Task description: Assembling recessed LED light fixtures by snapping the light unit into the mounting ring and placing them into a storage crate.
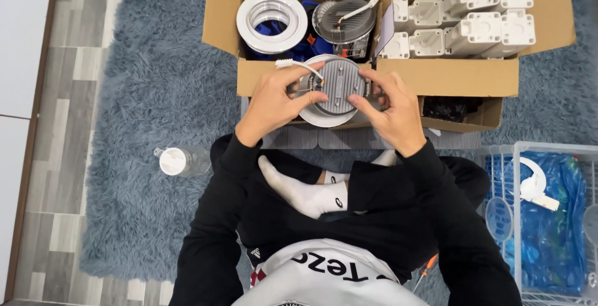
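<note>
A round recessed light fitting [336, 85], with a grey finned metal back, a white rim and a short white wire, is held up in front of me, back side facing me. My left hand [274, 101] grips its left edge, thumb on the finned back near the wire. On the right edge sits my right hand [392, 109], thumb pressed on the back, fingers curled around a spring clip. Both arms wear black sleeves.
Behind the fitting, a cardboard box [224, 16] holds a white trim ring [271, 20] and another grey fitting [346, 22]. A second box [455, 75] holds several white plastic parts. A capped clear bottle [182, 160] lies on the grey shaggy rug; a wire basket [542, 219] with blue plastic stands right.
</note>
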